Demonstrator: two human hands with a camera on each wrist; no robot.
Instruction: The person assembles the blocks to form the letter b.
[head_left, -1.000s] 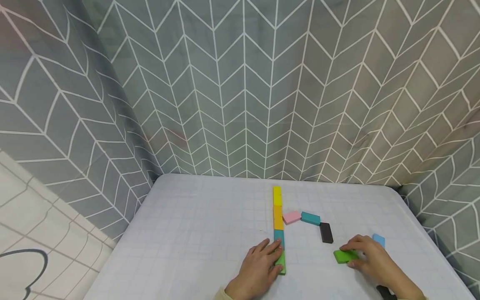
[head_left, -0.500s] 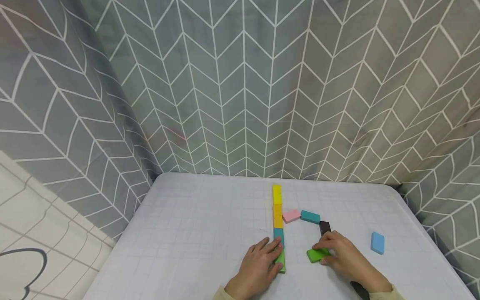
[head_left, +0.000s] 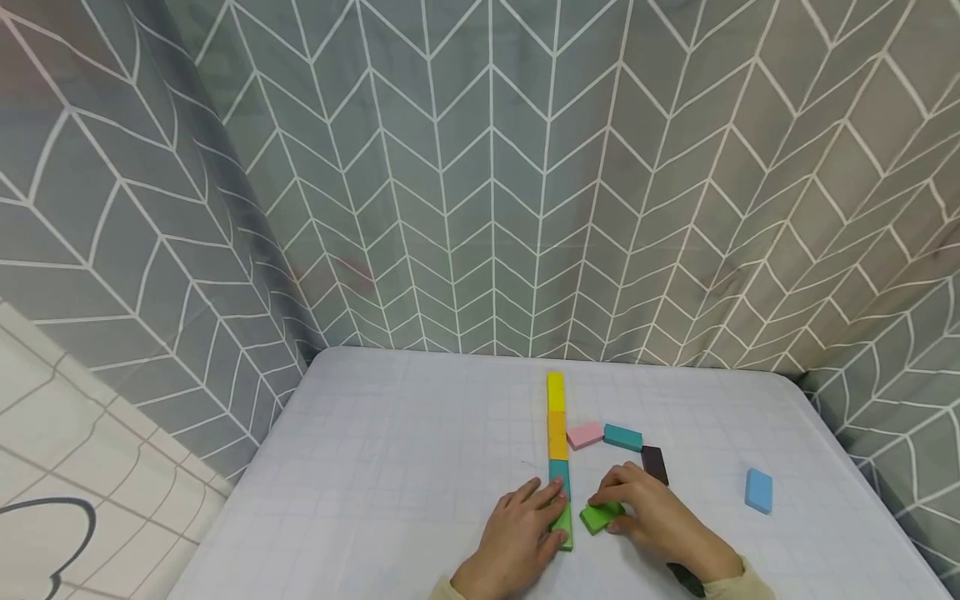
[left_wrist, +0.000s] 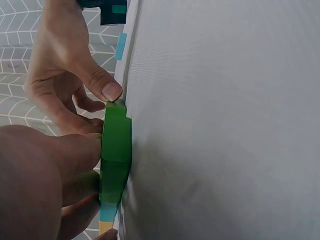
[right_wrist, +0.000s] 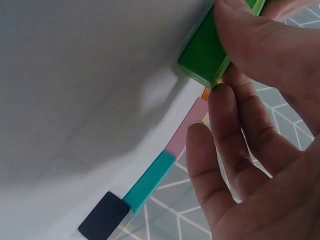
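In the head view, a straight row of flat blocks runs away from me: yellow (head_left: 556, 392), orange (head_left: 557, 433), teal (head_left: 558, 473) and a green block (head_left: 565, 537) at the near end. My left hand (head_left: 513, 533) rests on the row's near end, fingers extended over the teal and green blocks. My right hand (head_left: 656, 512) pinches another green block (head_left: 597, 518) between thumb and fingers, just right of the row and apart from it. In the right wrist view, my thumb lies against a green block (right_wrist: 202, 60); part of it is hidden behind the thumb.
A pink block (head_left: 585, 434) meets the row's right side. A second teal block (head_left: 623, 437) and a black block (head_left: 655, 465) continue from it in a bend. Farther right lies a blue block (head_left: 759, 490). A patterned curtain (head_left: 480, 208) hangs behind the white table (head_left: 375, 433).
My right hand has moved left with the green block, from beside the blue block to near the row, and the block has turned slightly. The left hand has stayed in place.
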